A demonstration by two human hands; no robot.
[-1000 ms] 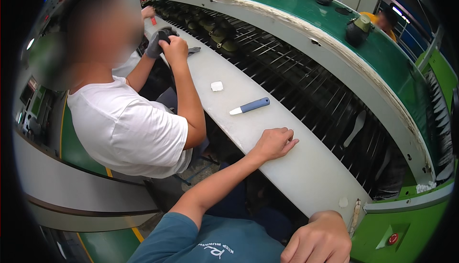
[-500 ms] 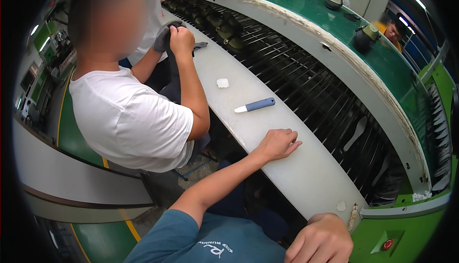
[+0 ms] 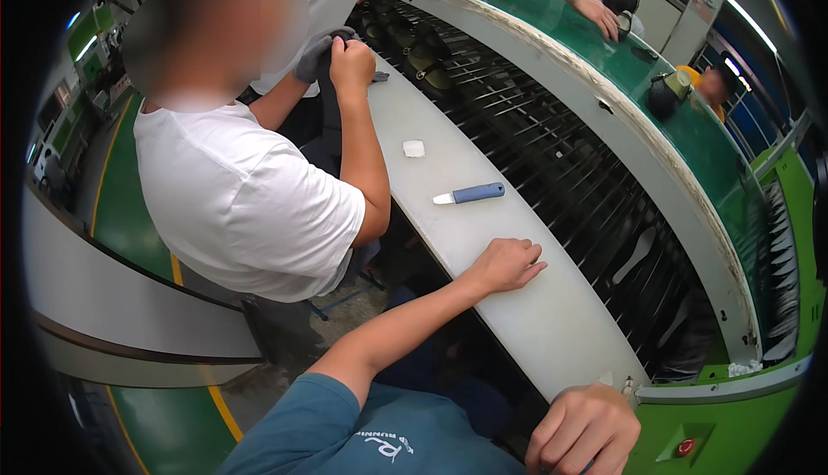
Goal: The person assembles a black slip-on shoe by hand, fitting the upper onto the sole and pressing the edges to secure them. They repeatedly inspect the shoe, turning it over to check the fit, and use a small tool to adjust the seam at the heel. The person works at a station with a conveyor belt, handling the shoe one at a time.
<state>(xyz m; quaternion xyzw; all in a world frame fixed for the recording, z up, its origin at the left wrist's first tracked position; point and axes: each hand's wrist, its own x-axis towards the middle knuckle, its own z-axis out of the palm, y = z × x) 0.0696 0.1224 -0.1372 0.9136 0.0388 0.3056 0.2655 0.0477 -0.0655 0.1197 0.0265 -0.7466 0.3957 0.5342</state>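
Observation:
My left hand [image 3: 509, 265] rests on the white ledge [image 3: 561, 328], its fingers loosely bent, with nothing visible in it. Beyond it on the ledge lies a blue-handled tool [image 3: 470, 193] with a short pale tip, apart from my fingers. Farther along sits a small white square piece [image 3: 414, 149]. Close to my body, at the near end of the ledge, hangs my right hand [image 3: 586, 432]; its fingers droop slightly apart, and I see nothing held. Its palm side is hidden.
Metal rods [image 3: 552, 156] run beside the ledge, carrying olive shoes [image 3: 431, 69] at the far end. Past them curves a green belt [image 3: 552, 44] with a dark-and-olive shoe [image 3: 668, 95]. A co-worker [image 3: 250, 190] wearing a grey glove stands left. A red button [image 3: 686, 447] is lower right.
Another person's arm has stretched across the green belt, its hand now at a shoe there. The view has shifted slightly. My two hands stay almost where they were.

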